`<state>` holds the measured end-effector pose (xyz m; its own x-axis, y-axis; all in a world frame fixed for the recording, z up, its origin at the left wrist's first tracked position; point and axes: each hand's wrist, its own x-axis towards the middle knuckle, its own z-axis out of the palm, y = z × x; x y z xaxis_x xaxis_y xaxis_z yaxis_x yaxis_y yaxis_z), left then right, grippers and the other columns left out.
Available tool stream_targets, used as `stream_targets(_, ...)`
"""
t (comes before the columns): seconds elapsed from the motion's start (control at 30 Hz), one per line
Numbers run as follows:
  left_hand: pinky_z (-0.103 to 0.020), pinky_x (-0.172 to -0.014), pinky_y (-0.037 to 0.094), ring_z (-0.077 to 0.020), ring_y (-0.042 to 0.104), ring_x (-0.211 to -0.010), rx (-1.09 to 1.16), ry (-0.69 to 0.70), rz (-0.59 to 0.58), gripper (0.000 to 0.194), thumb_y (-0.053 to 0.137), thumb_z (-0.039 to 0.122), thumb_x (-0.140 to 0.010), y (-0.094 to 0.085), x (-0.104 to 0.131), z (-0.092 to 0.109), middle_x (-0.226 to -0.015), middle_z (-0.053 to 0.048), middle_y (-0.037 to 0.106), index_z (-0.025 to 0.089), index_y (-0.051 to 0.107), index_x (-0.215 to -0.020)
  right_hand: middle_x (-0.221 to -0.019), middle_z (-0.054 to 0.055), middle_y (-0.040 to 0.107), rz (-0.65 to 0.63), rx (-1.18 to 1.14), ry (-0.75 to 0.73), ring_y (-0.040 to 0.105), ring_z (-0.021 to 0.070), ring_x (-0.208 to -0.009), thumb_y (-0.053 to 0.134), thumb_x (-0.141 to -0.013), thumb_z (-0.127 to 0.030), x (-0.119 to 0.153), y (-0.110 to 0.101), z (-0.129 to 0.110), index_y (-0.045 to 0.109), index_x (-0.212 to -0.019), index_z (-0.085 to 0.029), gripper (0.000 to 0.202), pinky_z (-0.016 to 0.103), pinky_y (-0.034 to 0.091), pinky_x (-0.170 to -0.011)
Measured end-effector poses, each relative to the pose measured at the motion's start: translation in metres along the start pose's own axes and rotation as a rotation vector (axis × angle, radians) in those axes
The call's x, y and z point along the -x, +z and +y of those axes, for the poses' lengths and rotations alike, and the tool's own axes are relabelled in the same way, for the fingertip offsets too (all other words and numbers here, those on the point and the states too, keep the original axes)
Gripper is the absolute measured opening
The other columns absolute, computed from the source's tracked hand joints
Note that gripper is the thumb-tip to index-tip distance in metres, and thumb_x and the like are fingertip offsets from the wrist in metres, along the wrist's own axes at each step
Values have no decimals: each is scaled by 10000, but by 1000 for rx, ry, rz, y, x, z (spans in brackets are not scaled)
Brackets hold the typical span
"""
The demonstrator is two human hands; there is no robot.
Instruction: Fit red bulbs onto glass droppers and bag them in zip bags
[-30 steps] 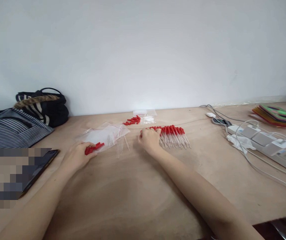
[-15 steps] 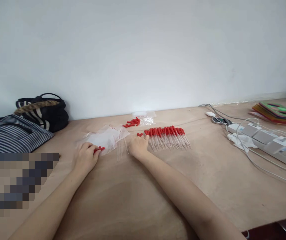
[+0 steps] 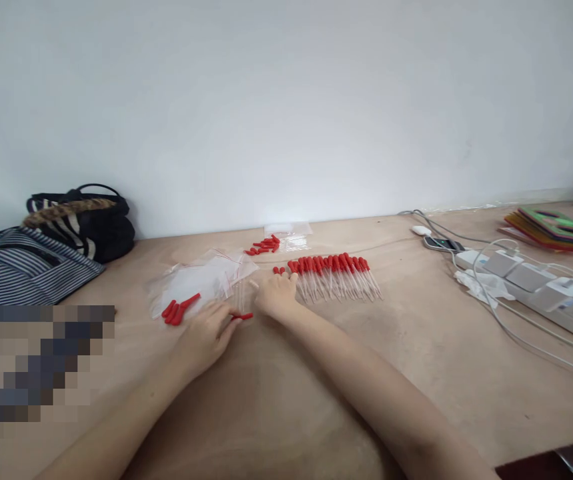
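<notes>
Between the thumb and fingers of my left hand (image 3: 211, 333) is a red rubber dropper bulb (image 3: 244, 317), its narrow end pointing right. My right hand (image 3: 277, 297) is curled low over the table, and a short end of a clear dropper tube (image 3: 253, 284) sticks out at its left side; the fingertips are partly hidden. Loose clear tubes (image 3: 241, 293) lie between the hands. Just right of my right hand is a row of assembled droppers (image 3: 333, 273) with red bulbs. A few loose red bulbs (image 3: 179, 310) rest on a clear plastic bag (image 3: 191, 280).
Further back lie a pile of red bulbs (image 3: 265, 245) and a plastic bag of clear tubes (image 3: 296, 237). Striped and black bags (image 3: 86, 223) stand at the left. A power strip with chargers (image 3: 531, 280), cables, a tissue (image 3: 481, 283) and colourful sheets (image 3: 556, 228) occupy the right.
My left hand has moved right from the loose bulbs on the plastic bag, carrying one red bulb toward my right hand. My right hand has stayed nearly in place.
</notes>
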<state>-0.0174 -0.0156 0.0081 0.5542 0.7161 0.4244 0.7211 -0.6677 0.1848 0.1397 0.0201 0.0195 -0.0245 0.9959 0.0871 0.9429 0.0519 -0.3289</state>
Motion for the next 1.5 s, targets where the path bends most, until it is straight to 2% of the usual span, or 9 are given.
stream_targets(0.07, -300, -657, 453, -187, 571, -737, 74, 23, -61, 170, 419, 259, -835, 5, 2, 13, -761, -32, 611, 193, 572, -804, -1027, 152, 605, 47, 12, -40, 471, 270, -1004, 450, -802, -258, 10, -11, 15, 614, -932, -135, 243, 389, 262, -795)
stream_targets(0.2, -269, -658, 461, -159, 570, -737, 206, 37, -97, 177, 422, 239, -841, 17, 6, 26, -812, -30, 595, 200, 586, -894, -921, 96, 629, 300, 7, -198, 490, 219, -894, 435, -836, -237, 39, -24, 67, 564, -870, -148, 161, 373, 250, -774)
stream_targets(0.3, -260, -635, 464, -147, 567, -706, 261, -10, -64, 190, 449, 258, -820, 26, 6, 28, -837, -36, 576, 194, 603, -912, -734, 18, 637, 438, -22, -306, 509, 167, -794, 452, -836, -203, 62, -18, 106, 552, -769, -175, 124, 397, 181, -851)
stream_targets(0.4, -255, -595, 453, -138, 556, -651, 300, -101, -53, 183, 453, 258, -807, 31, 1, 34, -774, -24, 569, 195, 625, -808, -716, 9, 631, 531, -31, -469, 513, 156, -774, 421, -845, -155, 79, -7, 124, 576, -912, -193, 173, 391, 170, -859)
stream_targets(0.47, -260, -593, 446, -145, 559, -654, 340, -173, -50, 173, 458, 266, -803, 34, -2, 40, -754, -18, 584, 192, 613, -784, -729, 16, 630, 537, -40, -506, 511, 163, -778, 402, -845, -132, 85, -2, 123, 579, -978, -207, 234, 386, 182, -838)
stream_targets(0.6, -264, -596, 445, -152, 573, -662, 499, -298, -68, 163, 458, 304, -809, 39, -4, 50, -733, -6, 617, 187, 569, -836, -738, 12, 635, 448, -150, -472, 519, 155, -758, 410, -838, -139, 91, -2, 111, 609, -874, -219, 218, 382, 183, -840)
stream_targets(0.87, -273, -629, 461, -158, 595, -695, 656, -326, -71, 136, 496, 301, -796, 43, -3, 49, -760, -10, 619, 188, 545, -852, -763, 17, 655, 317, -238, -477, 560, 139, -733, 414, -841, -176, 95, -3, 102, 607, -867, -209, 197, 390, 181, -880)
stream_targets(1.2, -269, -650, 469, -151, 592, -715, 800, -334, -36, 123, 518, 286, -789, 46, -1, 50, -762, -15, 624, 179, 541, -847, -720, 11, 631, 376, -219, -604, 538, 113, -647, 406, -850, -179, 94, 3, 102, 618, -889, -199, 216, 379, 191, -856)
stream_targets(1.5, -244, -599, 486, -134, 588, -654, 967, -396, 89, 150, 616, 311, -699, 47, -3, 53, -678, 1, 628, 172, 564, -719, -661, -8, 563, 479, -132, -734, 469, 90, -579, 401, -815, -116, 97, 5, 101, 609, -916, -169, 237, 343, 236, -786)
